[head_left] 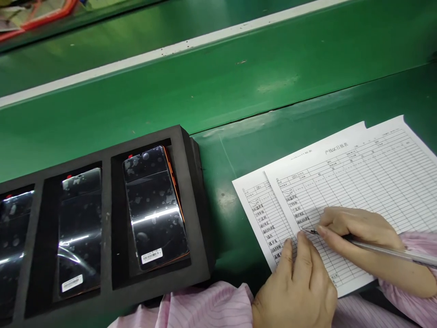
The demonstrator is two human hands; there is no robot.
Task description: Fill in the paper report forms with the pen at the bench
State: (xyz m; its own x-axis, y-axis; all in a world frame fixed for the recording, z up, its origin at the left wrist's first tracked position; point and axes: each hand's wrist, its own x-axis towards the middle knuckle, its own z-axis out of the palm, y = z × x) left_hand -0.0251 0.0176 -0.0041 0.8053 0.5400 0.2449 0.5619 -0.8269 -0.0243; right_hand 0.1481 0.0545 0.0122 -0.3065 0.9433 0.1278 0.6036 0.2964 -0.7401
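My right hand [362, 232] grips a clear-barrelled pen [382, 248], its tip touching a row near the left side of the upper printed form [365, 182]. Handwritten characters run down the left column of that sheet. My left hand [297, 287] lies on the paper with its fingers stretched out, fingertips pressing by the sheet's left edge, just below the pen tip. A second form [254, 200] sticks out from under the first, with similar handwriting in its left column.
At left stands a black foam tray [107, 228] with phones in its slots; the rightmost phone [153, 200] has an orange edge and a white label. A green raised ledge [218, 86] runs behind the green tabletop [225, 218]. Red-edged items [44, 18] sit at the far upper left.
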